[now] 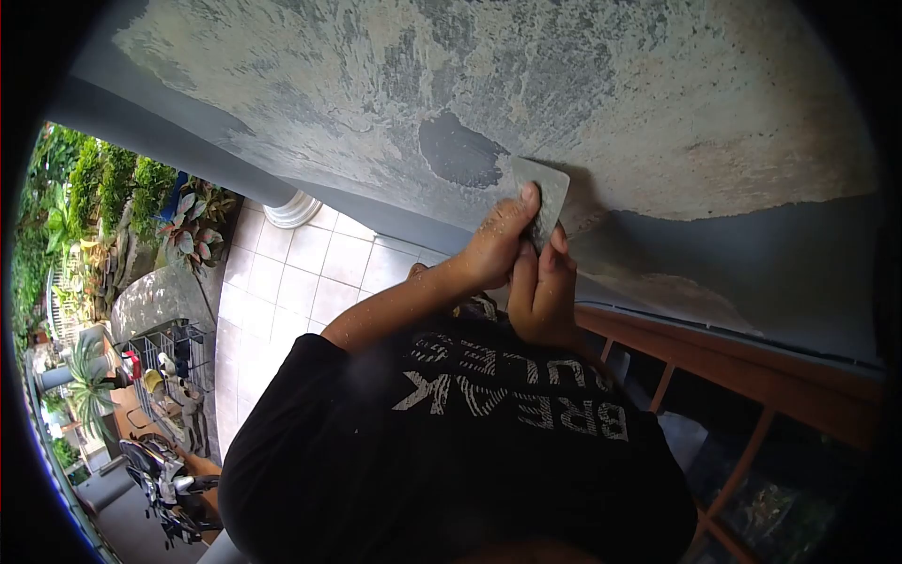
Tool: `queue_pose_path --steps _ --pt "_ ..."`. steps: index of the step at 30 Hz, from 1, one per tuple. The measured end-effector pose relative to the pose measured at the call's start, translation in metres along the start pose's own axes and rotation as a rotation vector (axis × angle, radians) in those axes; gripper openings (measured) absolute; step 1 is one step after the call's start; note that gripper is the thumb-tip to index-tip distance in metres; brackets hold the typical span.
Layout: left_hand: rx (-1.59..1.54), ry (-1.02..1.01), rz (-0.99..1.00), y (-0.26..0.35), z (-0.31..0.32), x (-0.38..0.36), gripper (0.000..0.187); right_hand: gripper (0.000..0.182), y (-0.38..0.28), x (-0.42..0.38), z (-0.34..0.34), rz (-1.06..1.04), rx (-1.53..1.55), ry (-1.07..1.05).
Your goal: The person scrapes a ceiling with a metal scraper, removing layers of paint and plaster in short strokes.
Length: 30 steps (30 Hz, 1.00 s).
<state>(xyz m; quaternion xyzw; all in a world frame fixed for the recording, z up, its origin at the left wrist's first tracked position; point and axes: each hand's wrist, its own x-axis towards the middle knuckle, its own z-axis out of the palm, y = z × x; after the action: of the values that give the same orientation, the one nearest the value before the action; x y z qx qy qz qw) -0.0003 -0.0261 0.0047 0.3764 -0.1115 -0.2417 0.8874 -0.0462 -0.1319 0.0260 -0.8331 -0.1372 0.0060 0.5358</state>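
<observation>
My left hand [498, 240] is closed on a thin, flat grey scraper [545, 180], with the thumb pressed along its face. My right hand [545, 296] is closed around the lower part of the same scraper, its fingers pointing up. The scraper's upper edge is at the rough wall surface [639, 103], just right of a smooth dark grey patch [462, 150]. Pale, mottled coating with worn streaks covers much of this surface. Light specks cling to my left hand and forearm.
A window with orange-brown wooden frames [817, 399] is at the lower right. White floor tiles [291, 282] extend on the left, near a round column base [293, 210]. Beyond are plants [113, 188], a metal rack [169, 352] and a parked motorcycle [169, 489].
</observation>
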Motion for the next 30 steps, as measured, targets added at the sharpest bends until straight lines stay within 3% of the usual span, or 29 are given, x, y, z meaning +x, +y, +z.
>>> queue_pose_path --steps 4,7,14,18,21,28,30 --pt "-0.145 0.014 0.008 -0.009 -0.004 0.003 0.069 0.035 0.004 0.003 0.006 -0.221 -0.187 0.168" --pt "-0.187 -0.043 0.095 -0.008 -0.009 0.004 0.063 0.011 0.007 0.009 0.008 -0.340 -0.183 0.179" --pt "-0.153 0.013 0.066 -0.004 -0.001 0.005 0.065 0.010 0.006 0.012 0.007 -0.322 -0.114 0.191" --pt "-0.202 -0.048 0.103 -0.002 0.000 0.003 0.064 0.013 0.009 0.009 0.004 -0.249 -0.082 0.074" --pt "-0.175 0.048 0.032 -0.005 0.002 -0.001 0.065 0.010 0.002 0.003 0.008 -0.315 -0.188 0.206" --pt "-0.203 -0.027 0.103 -0.005 0.001 0.003 0.064 0.012 0.011 0.009 0.003 -0.301 -0.093 0.085" --pt "-0.207 -0.027 0.089 -0.006 0.003 0.000 0.065 0.011 0.005 0.006 0.006 -0.296 -0.075 0.141"
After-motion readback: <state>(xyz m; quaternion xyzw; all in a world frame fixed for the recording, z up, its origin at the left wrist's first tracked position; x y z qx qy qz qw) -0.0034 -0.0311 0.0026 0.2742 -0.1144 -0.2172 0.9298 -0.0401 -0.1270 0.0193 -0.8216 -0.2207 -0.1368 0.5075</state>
